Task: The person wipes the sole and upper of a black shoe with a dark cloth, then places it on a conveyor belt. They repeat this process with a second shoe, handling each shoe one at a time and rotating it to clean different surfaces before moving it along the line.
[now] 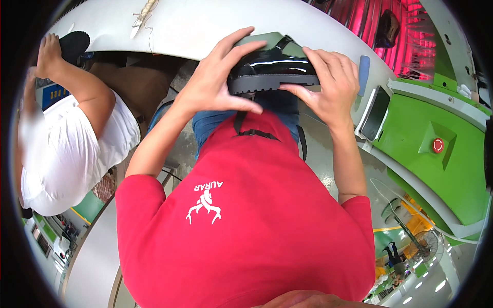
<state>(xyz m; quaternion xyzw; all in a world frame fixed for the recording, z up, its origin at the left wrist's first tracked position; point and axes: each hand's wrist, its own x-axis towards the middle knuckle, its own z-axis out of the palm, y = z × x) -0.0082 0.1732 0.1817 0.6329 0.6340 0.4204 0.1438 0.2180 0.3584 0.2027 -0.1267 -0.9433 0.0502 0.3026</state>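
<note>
A: Where is the shoe (262,66)?

B: A glossy black-and-green shoe is held up at the near edge of the white table (179,28), its grey toothed sole (257,83) facing the wearer.

A: And the grip?

B: The left hand (210,82) spreads wide around the left end, fingers across the upper; whether its thumb touches the sole, I cannot tell. The right hand (335,84) pinches the right end, thumb at the sole, fingers on the upper.

A: Why both ends?

B: Probably for balance: two opposed holds should steady the shoe and leave its middle uncovered.
</note>
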